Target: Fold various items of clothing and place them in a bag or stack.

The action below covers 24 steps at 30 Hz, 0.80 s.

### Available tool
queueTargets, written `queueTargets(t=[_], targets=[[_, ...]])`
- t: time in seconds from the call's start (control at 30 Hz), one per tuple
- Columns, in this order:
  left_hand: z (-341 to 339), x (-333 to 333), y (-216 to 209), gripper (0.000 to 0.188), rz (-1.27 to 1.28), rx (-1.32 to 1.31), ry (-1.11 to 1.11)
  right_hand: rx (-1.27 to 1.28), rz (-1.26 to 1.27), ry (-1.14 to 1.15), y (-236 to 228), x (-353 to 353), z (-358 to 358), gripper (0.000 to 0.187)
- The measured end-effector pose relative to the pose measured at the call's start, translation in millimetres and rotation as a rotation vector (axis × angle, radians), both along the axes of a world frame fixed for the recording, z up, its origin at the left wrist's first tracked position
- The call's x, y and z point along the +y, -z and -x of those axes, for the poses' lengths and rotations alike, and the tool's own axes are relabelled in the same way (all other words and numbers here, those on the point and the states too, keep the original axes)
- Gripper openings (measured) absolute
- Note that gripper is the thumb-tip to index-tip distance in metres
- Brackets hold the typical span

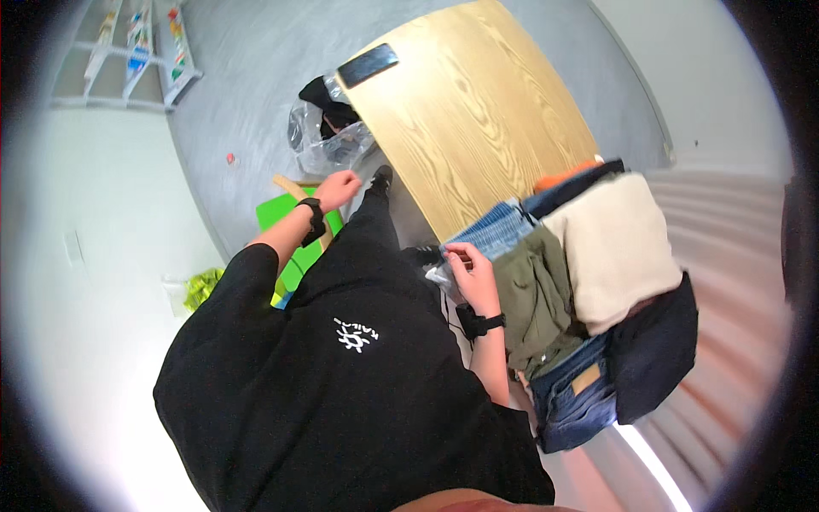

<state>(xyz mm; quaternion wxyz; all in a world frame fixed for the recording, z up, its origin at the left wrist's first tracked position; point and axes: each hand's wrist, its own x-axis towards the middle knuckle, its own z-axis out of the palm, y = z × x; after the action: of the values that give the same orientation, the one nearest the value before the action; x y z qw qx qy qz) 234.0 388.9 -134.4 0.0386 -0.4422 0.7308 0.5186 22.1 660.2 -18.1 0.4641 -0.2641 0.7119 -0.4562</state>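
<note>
My left hand (339,189) hangs in the air above a chair with a green seat (275,210), its fingers curled together and nothing visible in them. Fingers bent into a pinch, my right hand (474,275) is at the near corner of the wooden table. Beside its fingertips lie light blue jeans (493,229), and a bit of clear plastic (441,276) shows just below; what the fingers hold, if anything, I cannot make out. Close to that hand is a folded olive green garment (536,286). Each wrist wears a black band with a small device.
The wooden table (465,94) carries a black phone (368,66). Right of me are a folded cream garment (616,247), dark blue jeans (573,405) and a black garment (655,350). A clear plastic bag (328,149) with dark items sits on the floor. Shelves (128,64) stand far left.
</note>
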Motion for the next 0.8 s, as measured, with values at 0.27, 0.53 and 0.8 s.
queueTargets(t=[0.27,0.53,0.8], targets=[[-134.2,-116.5,104.7,0.023,-0.280,-0.242,-0.167,0.075,-0.202,-0.225,52.9,-167.3,-17.3,0.022],[-147.3,-156.4,97.8,0.048,-0.093,-0.978,0.427,0.819,-0.543,-0.352,134.6,-290.7,-13.4,0.088],[-208.6,-148.4,104.4,0.053,-0.167,-0.985,0.397,0.839,-0.747,-0.296,156.2,-359.6,8.4,0.108]])
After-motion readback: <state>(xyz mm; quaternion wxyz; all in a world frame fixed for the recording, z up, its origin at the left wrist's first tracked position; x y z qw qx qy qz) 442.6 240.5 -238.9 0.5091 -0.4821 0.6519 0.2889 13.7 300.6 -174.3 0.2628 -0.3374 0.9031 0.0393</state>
